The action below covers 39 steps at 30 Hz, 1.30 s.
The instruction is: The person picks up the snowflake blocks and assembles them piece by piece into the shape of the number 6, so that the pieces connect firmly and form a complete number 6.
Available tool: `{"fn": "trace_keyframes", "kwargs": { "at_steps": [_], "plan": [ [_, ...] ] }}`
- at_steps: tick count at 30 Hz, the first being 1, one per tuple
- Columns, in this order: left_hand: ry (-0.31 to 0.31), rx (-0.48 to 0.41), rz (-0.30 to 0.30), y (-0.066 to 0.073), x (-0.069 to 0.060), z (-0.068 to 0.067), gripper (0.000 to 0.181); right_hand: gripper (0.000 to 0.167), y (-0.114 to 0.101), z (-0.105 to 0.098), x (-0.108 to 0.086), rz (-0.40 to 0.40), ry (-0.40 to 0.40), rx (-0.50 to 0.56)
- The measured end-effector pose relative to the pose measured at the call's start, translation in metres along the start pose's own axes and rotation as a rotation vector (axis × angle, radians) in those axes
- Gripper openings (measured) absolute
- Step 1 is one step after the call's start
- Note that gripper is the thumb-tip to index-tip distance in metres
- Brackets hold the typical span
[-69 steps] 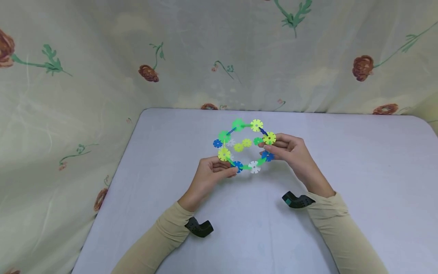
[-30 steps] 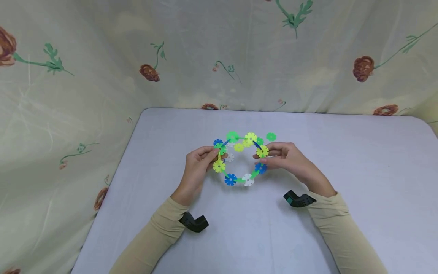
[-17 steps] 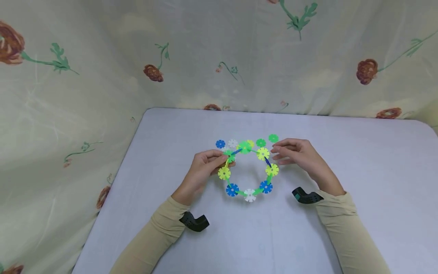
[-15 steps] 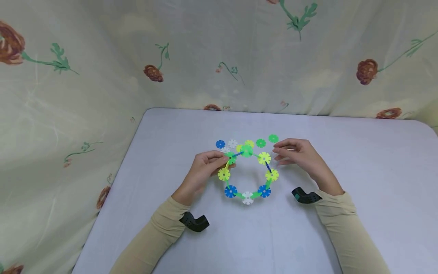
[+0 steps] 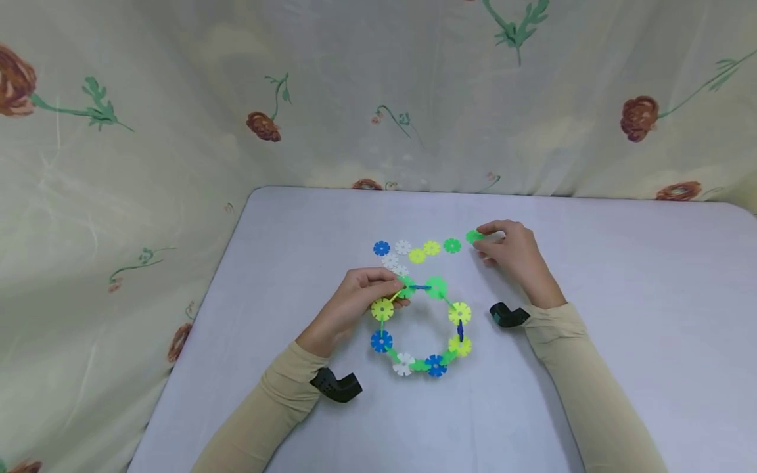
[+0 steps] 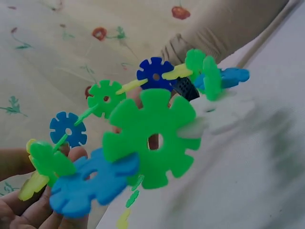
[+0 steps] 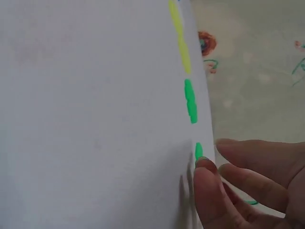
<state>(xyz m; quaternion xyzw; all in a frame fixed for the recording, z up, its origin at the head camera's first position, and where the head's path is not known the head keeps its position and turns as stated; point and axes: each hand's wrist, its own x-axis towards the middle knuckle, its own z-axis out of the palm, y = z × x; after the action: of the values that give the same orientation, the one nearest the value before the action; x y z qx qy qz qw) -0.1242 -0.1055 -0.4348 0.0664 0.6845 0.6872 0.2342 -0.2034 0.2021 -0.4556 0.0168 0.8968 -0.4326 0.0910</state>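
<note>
A ring of interlocking notched plastic discs (image 5: 436,287), green, yellow, blue and white, hangs over the middle of the table. My left hand (image 5: 361,299) pinches it by a green disc at its upper left. Close up in the left wrist view, the ring (image 6: 128,138) covers part of that hand's fingers. My right hand (image 5: 511,253) is at a loose green disc (image 5: 473,236) on the table, at the right end of a row. In the right wrist view the thumb partly hides this disc (image 7: 198,150), and the index finger stands apart from the thumb.
Beyond the ring lie more loose discs: another green one (image 5: 452,246), two yellow ones (image 5: 432,248), several white ones (image 5: 403,247) and a blue one (image 5: 381,248). A white cloth covers the table (image 5: 621,295). A flowered curtain (image 5: 331,85) hangs behind it.
The ring has come nearer the body and turned in my left hand. My right hand has let go of it and moved away to the loose green disc at the far right.
</note>
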Motion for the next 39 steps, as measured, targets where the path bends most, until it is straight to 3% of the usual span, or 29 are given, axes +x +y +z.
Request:
{"fn": "trace_keyframes", "kwargs": {
  "at_steps": [5, 10, 20, 26, 33, 39],
  "plan": [
    [-0.05, 0.015, -0.006, 0.001, 0.0, 0.001, 0.022, 0.044, 0.002, 0.001, 0.01, -0.005, -0.015, -0.077],
    [-0.079, 0.017, -0.007, 0.001, -0.001, 0.002, 0.023, 0.04, 0.004, 0.001, 0.014, 0.002, -0.013, -0.075],
    [-0.087, 0.013, -0.041, 0.0, -0.002, 0.004, 0.025, 0.027, 0.012, 0.002, 0.005, 0.011, -0.018, 0.063],
    [-0.086, 0.004, -0.037, -0.001, -0.003, 0.004, 0.026, 0.032, 0.017, 0.002, -0.003, 0.014, -0.078, 0.197],
    [-0.086, -0.006, -0.046, 0.0, -0.003, 0.004, 0.025, 0.035, 0.015, 0.001, -0.017, -0.017, -0.122, 0.308],
    [-0.073, -0.005, -0.047, -0.001, -0.002, 0.005, 0.025, 0.033, 0.005, 0.002, -0.03, -0.082, -0.164, 0.324]
  ]
}}
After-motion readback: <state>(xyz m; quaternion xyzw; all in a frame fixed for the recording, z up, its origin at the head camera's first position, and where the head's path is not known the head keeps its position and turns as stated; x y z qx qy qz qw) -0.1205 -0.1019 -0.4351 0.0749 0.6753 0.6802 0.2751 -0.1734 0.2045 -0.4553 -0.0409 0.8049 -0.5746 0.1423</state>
